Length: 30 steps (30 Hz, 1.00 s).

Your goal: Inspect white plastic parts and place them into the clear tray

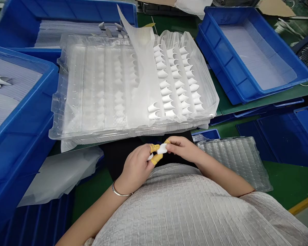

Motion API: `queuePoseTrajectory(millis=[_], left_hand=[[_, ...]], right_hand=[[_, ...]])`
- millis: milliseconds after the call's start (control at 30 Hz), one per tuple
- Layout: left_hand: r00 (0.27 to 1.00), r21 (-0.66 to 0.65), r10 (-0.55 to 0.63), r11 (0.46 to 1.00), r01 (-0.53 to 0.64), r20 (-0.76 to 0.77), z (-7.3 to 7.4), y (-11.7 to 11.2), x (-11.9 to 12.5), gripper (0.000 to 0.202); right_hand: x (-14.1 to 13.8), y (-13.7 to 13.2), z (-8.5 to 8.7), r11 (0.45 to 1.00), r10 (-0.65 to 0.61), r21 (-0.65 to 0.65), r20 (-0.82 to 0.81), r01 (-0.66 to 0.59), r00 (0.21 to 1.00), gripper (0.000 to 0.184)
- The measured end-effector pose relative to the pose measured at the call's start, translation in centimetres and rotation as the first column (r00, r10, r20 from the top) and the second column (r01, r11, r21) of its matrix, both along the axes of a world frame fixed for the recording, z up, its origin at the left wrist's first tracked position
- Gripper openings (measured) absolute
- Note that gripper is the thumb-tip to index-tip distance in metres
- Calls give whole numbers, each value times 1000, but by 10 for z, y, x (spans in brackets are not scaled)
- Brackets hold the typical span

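Note:
My left hand (137, 165) and my right hand (181, 147) meet just in front of my body, both pinching a small white plastic part (162, 148). Yellow finger cots cover the fingertips that grip it. A second white piece seems to poke out under my left fingers. Beyond the hands lies a stack of clear plastic trays (92, 85). Rows of the same white parts (176, 82) fill its right side, and a translucent sheet (141, 68) is folded back over the middle.
Blue bins surround the trays: one at left (17, 112) with a few white parts, one at back left (66, 17), one at right (248, 51) lined with a sheet. An empty clear blister tray (236, 157) lies by my right arm. Loose translucent sheets (59, 171) lie at left.

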<state>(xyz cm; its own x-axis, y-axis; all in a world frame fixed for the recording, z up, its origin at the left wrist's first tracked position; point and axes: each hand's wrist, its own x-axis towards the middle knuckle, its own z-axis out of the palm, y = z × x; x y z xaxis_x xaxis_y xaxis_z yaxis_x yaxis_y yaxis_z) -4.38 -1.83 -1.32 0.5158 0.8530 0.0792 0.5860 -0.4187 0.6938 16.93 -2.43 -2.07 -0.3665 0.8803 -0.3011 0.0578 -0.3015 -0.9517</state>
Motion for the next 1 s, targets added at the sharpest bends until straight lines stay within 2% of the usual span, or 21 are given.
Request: queuePoseTrajectory(millis=[133, 267, 333, 433, 567, 667, 733, 800, 867, 933, 1000], left_hand=[[991, -188, 107, 978, -90, 83, 1, -1, 1, 16], [978, -308, 158, 945, -111, 134, 2, -1, 1, 17], [979, -310, 146, 946, -97, 141, 3, 0, 1, 17], [984, -283, 110, 957, -68, 137, 4, 2, 2, 19], [991, -257, 105, 963, -82, 77, 4, 2, 4, 17], [994, -237, 92, 969, -75, 62, 4, 1, 5, 19], [991, -255, 111, 963, -88, 77, 4, 0, 5, 19], [986, -292, 133, 951, -99, 99, 5, 0, 4, 19], [984, -305, 139, 947, -100, 111, 5, -1, 4, 19], [986, -269, 138, 957, -108, 92, 5, -1, 4, 19], [991, -198, 127, 973, -117, 38, 4, 0, 5, 17]], right_hand=[[0, -1, 4, 998, -25, 65, -20, 26, 999, 28], [4, -1, 8, 973, -27, 229, 109, 1, 994, 25], [5, -1, 10, 960, -18, 279, 160, -28, 987, 23], [3, -1, 12, 957, -9, 287, 195, -49, 981, 20], [-5, -3, 14, 951, -65, 309, 289, -29, 955, 21], [-12, -3, 14, 930, -92, 361, 395, -62, 914, 22], [-14, -2, 13, 923, -83, 378, 387, -76, 918, 24], [-13, 0, 11, 943, -90, 331, 299, -15, 950, 32], [-10, 2, 8, 965, -151, 244, 213, 97, 965, 39], [-8, 2, 6, 962, -225, 199, 189, 187, 956, 39], [-9, 0, 7, 955, -248, 218, 222, 200, 943, 34]])
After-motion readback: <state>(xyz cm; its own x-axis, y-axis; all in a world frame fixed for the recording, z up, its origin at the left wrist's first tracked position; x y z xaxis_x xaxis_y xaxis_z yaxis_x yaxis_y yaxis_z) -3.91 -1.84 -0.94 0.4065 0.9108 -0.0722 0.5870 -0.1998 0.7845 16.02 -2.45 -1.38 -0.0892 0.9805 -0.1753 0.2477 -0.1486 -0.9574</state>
